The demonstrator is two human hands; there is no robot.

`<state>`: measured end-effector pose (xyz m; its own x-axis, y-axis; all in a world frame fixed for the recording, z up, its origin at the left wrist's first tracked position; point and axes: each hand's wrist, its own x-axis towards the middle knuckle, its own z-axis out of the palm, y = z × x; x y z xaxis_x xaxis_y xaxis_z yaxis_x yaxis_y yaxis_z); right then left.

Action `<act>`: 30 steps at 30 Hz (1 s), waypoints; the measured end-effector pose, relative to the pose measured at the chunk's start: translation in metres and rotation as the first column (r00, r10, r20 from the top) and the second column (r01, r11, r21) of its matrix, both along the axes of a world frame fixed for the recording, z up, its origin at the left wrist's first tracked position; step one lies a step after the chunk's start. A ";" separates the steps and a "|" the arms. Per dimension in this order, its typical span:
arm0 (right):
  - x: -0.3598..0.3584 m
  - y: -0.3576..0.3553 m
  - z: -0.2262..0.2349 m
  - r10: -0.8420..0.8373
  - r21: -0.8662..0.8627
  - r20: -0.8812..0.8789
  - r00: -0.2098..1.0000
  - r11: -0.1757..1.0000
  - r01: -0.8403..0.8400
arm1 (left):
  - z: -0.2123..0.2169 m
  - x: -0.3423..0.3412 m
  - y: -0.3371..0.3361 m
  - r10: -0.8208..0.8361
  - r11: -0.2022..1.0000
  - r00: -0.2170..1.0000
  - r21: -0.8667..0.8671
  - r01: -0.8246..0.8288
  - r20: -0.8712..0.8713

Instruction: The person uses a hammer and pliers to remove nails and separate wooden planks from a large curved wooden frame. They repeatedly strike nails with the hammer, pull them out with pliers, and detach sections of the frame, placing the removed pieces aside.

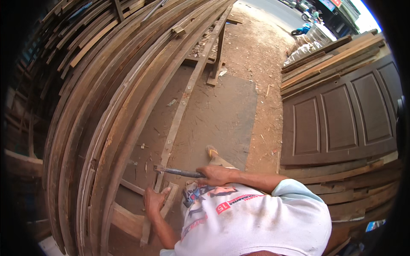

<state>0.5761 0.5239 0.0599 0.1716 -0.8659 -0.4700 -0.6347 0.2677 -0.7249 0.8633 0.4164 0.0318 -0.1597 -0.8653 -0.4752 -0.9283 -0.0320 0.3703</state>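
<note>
My right hand is closed around the dark grip of a hammer, held level in front of my body. The hammer's head lies over a long narrow wooden strip, which runs away from me and has small pale squares spaced along it. On the near part of this strip rests my left hand, its fingers curled over the wood and the thumb toward the hammer head. The undersides of its fingers are hidden. A short wooden piece sits just right of that hand.
Long stacked planks fill the left side. A wooden support leg stands under the strip's far part. To the right lean a dark panelled door and more boards. A dark sheet covers the ground; beyond are dirt and a road.
</note>
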 end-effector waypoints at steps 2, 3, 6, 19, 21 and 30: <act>0.002 0.006 0.001 -0.039 -0.027 -0.039 0.998 0.999 0.038 | -0.011 -0.001 0.000 0.045 0.998 0.999 -0.033 -0.046 -0.020; 0.003 0.011 -0.002 -0.057 -0.055 -0.054 0.997 0.997 0.055 | -0.010 -0.001 0.000 0.043 0.999 0.999 -0.032 -0.043 -0.017; 0.006 0.010 0.029 -0.140 0.014 -0.034 0.990 0.990 0.140 | -0.012 0.006 0.002 0.039 0.997 0.998 -0.061 -0.041 -0.041; -0.023 -0.012 0.048 -0.174 -0.496 0.076 0.982 0.847 0.189 | -0.029 0.008 0.004 0.069 0.995 0.993 -0.058 -0.075 -0.096; -0.025 -0.016 0.043 -0.196 -0.282 -0.205 0.959 0.950 0.134 | -0.025 0.006 0.004 0.078 0.995 0.992 -0.052 -0.084 -0.103; 0.003 -0.016 0.110 -0.114 -0.559 0.506 0.855 0.712 0.426 | -0.034 0.009 0.008 0.091 0.994 0.994 -0.053 -0.095 -0.066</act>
